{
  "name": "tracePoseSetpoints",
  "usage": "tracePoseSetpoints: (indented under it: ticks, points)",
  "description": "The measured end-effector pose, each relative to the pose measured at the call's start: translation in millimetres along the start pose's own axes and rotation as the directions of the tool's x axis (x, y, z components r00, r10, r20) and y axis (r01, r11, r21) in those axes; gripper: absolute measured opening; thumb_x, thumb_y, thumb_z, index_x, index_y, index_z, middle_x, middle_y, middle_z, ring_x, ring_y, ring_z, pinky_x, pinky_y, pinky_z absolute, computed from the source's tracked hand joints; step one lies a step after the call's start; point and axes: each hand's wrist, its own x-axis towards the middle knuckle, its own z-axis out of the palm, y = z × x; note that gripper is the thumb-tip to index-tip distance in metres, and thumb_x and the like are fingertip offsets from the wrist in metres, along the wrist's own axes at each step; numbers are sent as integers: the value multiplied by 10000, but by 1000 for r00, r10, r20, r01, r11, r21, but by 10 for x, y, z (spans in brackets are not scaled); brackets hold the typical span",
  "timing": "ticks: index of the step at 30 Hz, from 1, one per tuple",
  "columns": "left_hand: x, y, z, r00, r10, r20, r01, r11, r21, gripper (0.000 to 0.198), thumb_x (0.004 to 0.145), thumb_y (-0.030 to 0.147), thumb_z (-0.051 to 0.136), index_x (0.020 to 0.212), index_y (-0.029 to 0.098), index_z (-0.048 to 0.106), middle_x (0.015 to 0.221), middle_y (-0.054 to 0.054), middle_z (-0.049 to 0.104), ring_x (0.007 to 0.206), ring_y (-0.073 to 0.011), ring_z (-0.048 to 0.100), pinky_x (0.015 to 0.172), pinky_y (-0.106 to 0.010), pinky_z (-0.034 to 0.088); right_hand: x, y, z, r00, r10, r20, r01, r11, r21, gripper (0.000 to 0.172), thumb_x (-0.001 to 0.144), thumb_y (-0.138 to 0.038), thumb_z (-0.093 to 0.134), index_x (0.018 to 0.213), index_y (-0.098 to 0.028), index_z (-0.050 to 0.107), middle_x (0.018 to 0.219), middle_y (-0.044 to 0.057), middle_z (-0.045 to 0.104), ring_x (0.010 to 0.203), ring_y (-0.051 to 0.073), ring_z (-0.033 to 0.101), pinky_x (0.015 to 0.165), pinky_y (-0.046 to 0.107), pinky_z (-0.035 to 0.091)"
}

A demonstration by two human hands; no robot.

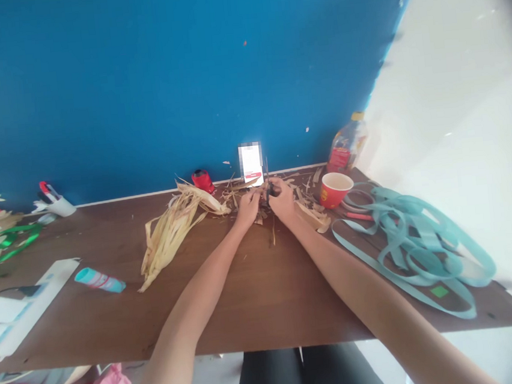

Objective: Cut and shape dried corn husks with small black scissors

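Note:
Both of my hands meet over a scatter of dried corn husk scraps (312, 214) near the back of the table. The fingers of my left hand (249, 206) are pinched together on a small piece of dry husk (260, 190), which is partly hidden. My right hand (282, 199) is closed around dark-handled scissors (270, 193), their thin tip pointing upward beside the left fingertips. Left of my hands lies a bundle of long, pale yellow corn husks (172, 236). Behind them a phone with a bright screen (251, 161) leans upright on the wall.
A red paper cup (336, 190), a bottle (346, 146) and a tangle of light blue ribbon (405, 238) are on the right. Left stand a red spool-like object (203, 181), a blue tube (99, 280) and a white pen cup (62, 206). A blue wall (159, 86) closes off the back.

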Motion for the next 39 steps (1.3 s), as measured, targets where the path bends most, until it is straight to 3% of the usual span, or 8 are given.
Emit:
tracePoseSetpoints:
  ticks: [5,10,16,28,39]
  points:
    - [-8,-28,3,998,43,-45,-38,993,111,264,867,217,474,1011,162,689,757,-19,672,616,-131,554,647,-240,436,8,25,-10,1000,-9,-24,7,998,-60,394,671,-235,568,1054,-180,638,878,61,724,782,220,682,736,328,531]
    - [-19,-28,-1,993,91,-70,-73,971,228,240,842,149,496,951,153,710,885,-72,723,794,-183,647,797,-289,483,-17,-2,-37,999,-31,-37,21,970,-244,382,664,-214,552,1034,-214,649,864,46,727,840,248,689,795,360,522]
    - [-40,-12,9,990,109,-88,-77,947,312,229,866,187,515,990,176,707,939,-72,732,834,-194,661,825,-303,490,-26,-53,-42,999,-21,-30,11,952,-307,362,676,-213,536,1022,-218,644,870,34,724,826,242,680,800,358,521]
    - [-28,9,-17,983,117,-141,-78,965,252,194,848,183,556,931,143,727,959,-94,742,836,-199,664,821,-315,498,-3,-58,-38,1000,-7,-3,7,986,-168,398,659,-212,557,1049,-198,637,839,44,723,769,228,677,770,345,524]
    - [-50,23,-6,986,169,-2,-165,966,198,280,892,179,472,1041,172,709,1073,-75,721,956,-193,654,893,-317,491,10,-37,-53,998,56,-23,-58,993,-100,326,665,-259,618,981,-190,651,826,49,730,772,232,681,754,344,526]
